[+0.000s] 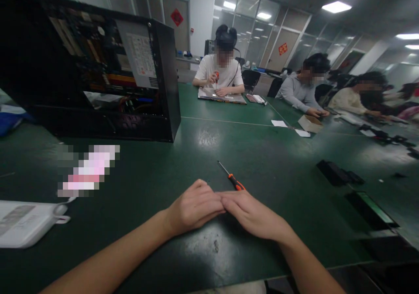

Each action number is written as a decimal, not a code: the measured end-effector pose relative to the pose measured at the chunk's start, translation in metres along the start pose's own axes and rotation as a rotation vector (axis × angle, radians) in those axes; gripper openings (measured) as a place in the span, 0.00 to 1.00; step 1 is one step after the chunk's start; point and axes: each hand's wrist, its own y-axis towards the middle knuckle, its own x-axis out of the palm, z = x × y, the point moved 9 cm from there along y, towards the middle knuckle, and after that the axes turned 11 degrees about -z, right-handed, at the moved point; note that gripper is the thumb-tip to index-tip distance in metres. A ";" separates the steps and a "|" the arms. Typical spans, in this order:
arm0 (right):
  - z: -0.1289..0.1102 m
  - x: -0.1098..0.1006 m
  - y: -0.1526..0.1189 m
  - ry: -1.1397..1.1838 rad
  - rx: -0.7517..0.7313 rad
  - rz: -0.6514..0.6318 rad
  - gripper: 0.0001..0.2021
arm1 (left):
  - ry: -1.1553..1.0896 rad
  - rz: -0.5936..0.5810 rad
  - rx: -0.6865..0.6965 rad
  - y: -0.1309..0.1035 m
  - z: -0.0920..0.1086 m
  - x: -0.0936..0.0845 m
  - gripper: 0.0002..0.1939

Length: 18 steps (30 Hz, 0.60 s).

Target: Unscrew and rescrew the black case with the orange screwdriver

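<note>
My left hand (194, 204) and my right hand (253, 213) meet over the front part of a green table (183, 163). Their fingers are closed and touch each other, the right fingers overlapping the left fingertips. No object shows in either hand, though the undersides of the fingers are hidden. Just beyond the right hand lies a screwdriver (233, 179) with a black and orange handle. Its metal shaft points away to the upper left, and the near end of the handle is partly covered by the hand.
An open black computer case (168, 84) stands at left. Nearer are a blurred-out pink item (91, 167) and a white device with a strap loop (29, 228). Black parts (337, 172) lie at right. Across the table, a person (222, 69) holds a red-handled tool; others sit further right.
</note>
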 end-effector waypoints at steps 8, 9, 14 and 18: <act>0.025 -0.010 -0.033 0.160 0.103 0.057 0.25 | 0.129 0.029 -0.084 -0.003 -0.013 -0.009 0.13; 0.034 -0.022 -0.050 0.146 0.149 0.127 0.25 | 0.135 0.018 -0.094 -0.002 -0.014 -0.008 0.13; 0.087 -0.130 -0.203 -0.216 0.476 0.674 0.31 | 0.122 -0.037 -0.108 -0.001 -0.016 -0.006 0.12; 0.124 -0.203 -0.350 -0.759 1.031 0.906 0.33 | 0.129 -0.080 -0.063 0.001 -0.007 0.001 0.13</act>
